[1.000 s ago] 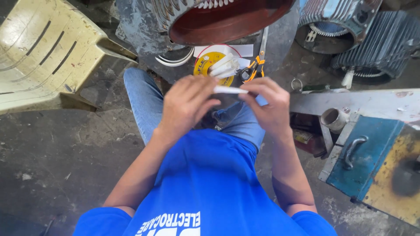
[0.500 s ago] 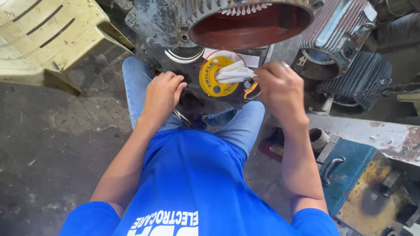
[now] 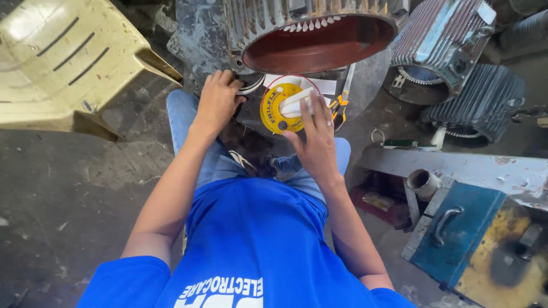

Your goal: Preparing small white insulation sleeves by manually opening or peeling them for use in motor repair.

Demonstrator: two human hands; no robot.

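A yellow reel (image 3: 278, 108) with a white folded strip (image 3: 294, 104) on it lies on the floor below a large red-lined motor housing (image 3: 317, 43). My right hand (image 3: 317, 137) reaches over the reel, its fingers stretched out and resting on the white strip's right end. Further left, my left hand (image 3: 217, 100) sits at the housing's lower left, fingers curled downward beside some white curved strips (image 3: 250, 86). What lies under those fingers is hidden. Orange-handled pliers (image 3: 339, 108) lie just right of the reel.
A yellowish plastic chair (image 3: 68, 63) lies tipped at the upper left. Ribbed grey motor bodies (image 3: 451, 45) stand at the upper right. A blue and yellow metal box with a handle (image 3: 479, 239) and a grey metal beam (image 3: 456, 162) stand at the right. Bare concrete floor (image 3: 63, 205) lies left.
Both hands left my lap, where they held a white strip together, and moved forward. The left went to the housing's edge, the right came down onto the reel.
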